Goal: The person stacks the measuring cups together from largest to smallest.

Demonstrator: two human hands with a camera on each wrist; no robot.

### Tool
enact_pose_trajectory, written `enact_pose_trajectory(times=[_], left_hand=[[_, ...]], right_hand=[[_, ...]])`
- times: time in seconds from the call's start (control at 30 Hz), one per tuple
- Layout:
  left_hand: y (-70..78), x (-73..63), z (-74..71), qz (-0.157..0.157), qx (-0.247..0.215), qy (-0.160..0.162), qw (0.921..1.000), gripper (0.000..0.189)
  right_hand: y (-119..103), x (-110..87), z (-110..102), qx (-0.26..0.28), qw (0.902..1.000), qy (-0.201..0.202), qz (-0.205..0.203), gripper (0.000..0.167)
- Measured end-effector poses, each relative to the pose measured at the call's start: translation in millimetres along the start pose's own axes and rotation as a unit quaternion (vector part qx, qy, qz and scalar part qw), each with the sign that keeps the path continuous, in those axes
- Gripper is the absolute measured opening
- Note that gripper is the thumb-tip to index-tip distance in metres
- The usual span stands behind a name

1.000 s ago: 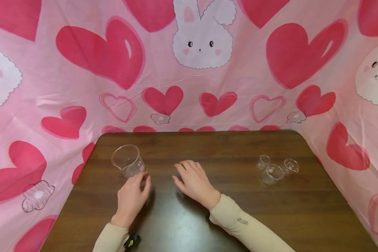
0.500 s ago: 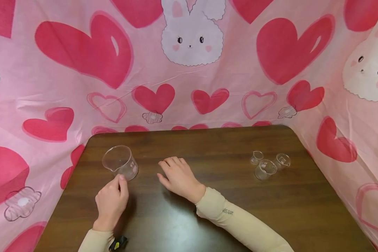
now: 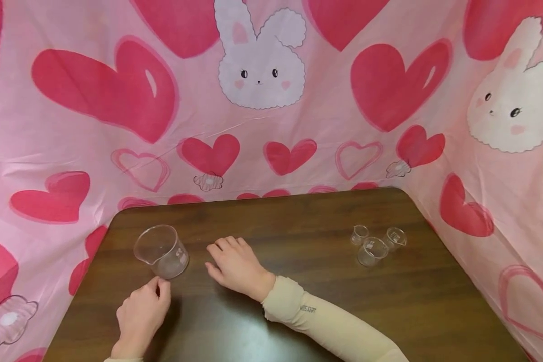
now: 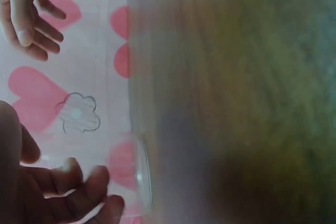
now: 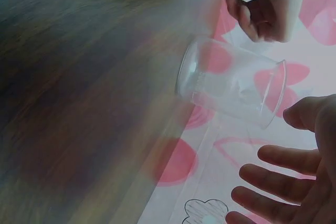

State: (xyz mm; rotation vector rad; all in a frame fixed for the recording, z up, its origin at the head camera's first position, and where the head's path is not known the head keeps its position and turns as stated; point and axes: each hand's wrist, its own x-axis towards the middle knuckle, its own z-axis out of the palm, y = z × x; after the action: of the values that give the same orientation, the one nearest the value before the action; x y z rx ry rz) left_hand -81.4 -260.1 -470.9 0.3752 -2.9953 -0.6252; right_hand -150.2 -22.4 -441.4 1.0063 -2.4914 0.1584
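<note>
A large clear glass beaker (image 3: 164,255) with a pouring lip stands upright on the left of the table. Just in front of it is my left hand (image 3: 142,314), its fingers loosely curled with nothing in them; the thumb tip comes close to the beaker's near side. My right hand (image 3: 241,266) hovers to the beaker's right, palm toward it. In the right wrist view that hand's fingers (image 5: 273,181) are spread and relaxed, beside the beaker (image 5: 233,85). The left wrist view has the beaker's base edge (image 4: 144,177) behind the left fingertips.
Three smaller glass beakers cluster at the right: a tiny one (image 3: 359,235), a bigger one (image 3: 372,253) and another (image 3: 395,239) behind it. The brown wooden table (image 3: 326,322) meets a pink heart-patterned cloth (image 3: 326,100) at its back and sides.
My left hand has drawn back toward me and left relative to the large beaker. The right hand has come nearer to it. The head view has turned, shifting everything leftward.
</note>
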Motion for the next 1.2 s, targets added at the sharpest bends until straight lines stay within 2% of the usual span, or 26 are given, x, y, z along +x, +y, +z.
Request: enact_pose_trajectory(times=[0.33,0.47,0.67,0.77,0.97,1.2], left_hand=[[-6.8,16.0,-7.9,-0.007,0.002,-0.020,0.9998,0.037],[-11.4,20.3,-6.8,-0.013,-0.009,-0.002,0.9999,0.036],[-14.6,28.1,-5.6,-0.022,-0.057,0.056,0.9966,0.038],[-15.8,32.4,-5.6,-0.020,-0.088,0.081,0.9926,0.038],[-22.4,37.2,-6.4,-0.025,-0.148,0.110,0.9826,0.036],[-37.2,37.0,-11.7,-0.040,-0.243,0.129,0.9606,0.036]], right_hand=[[0,3.7,5,0.002,0.9999,0.009,0.009,0.026],[2,4.4,9,-0.003,0.9999,0.013,0.007,0.027],[4,9.9,10,-0.007,0.9998,0.019,0.008,0.029],[3,13.6,12,-0.005,0.9999,0.015,0.006,0.029],[-5,19.9,15,0.005,1.0000,-0.003,0.005,0.034],[-22,35.7,23,0.014,0.9998,-0.013,0.007,0.040]])
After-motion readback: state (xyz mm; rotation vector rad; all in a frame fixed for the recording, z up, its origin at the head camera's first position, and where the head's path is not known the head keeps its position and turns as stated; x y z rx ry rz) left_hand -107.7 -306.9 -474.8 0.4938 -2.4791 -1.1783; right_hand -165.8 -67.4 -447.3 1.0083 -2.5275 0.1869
